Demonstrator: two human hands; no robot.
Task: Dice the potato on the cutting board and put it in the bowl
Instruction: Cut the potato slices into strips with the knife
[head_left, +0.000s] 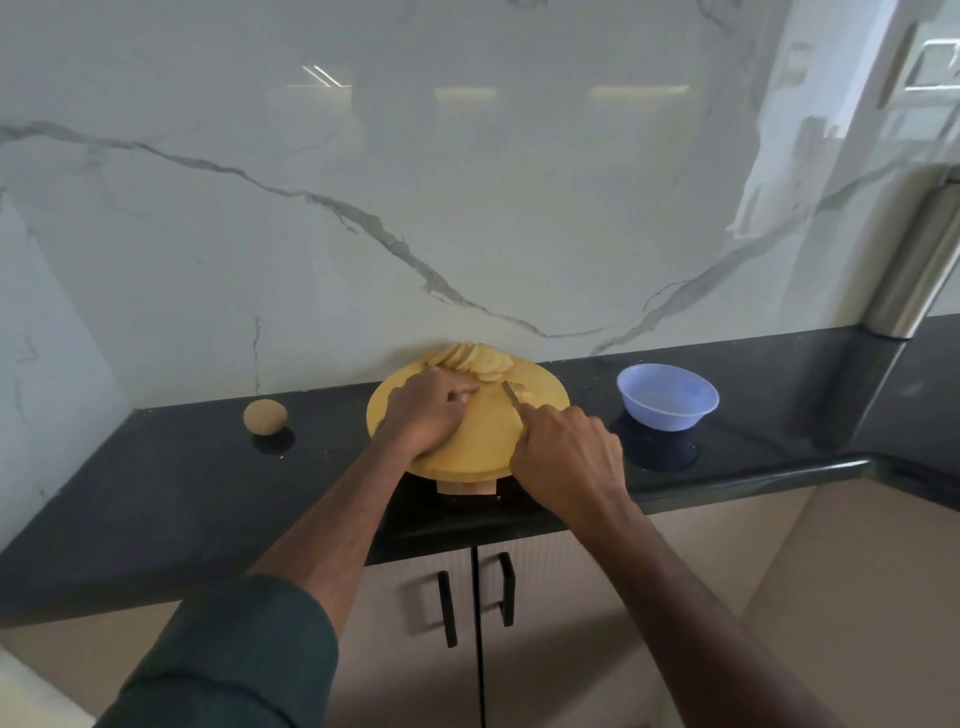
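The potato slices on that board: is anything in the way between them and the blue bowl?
Nothing visible does. The potato slices lie at the cutting board's far edge; only bare dark counter separates the board from the bowl.

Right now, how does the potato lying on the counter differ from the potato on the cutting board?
The whole potato is uncut, round and brown-skinned; the potato slices are thin, pale yellow rounds. The whole potato sits alone on the black counter, left of the board; the slices lie fanned, overlapping, at the far edge of the cutting board. No hand touches the whole potato, while the left hand works right beside the slices. Neither is in the bowl.
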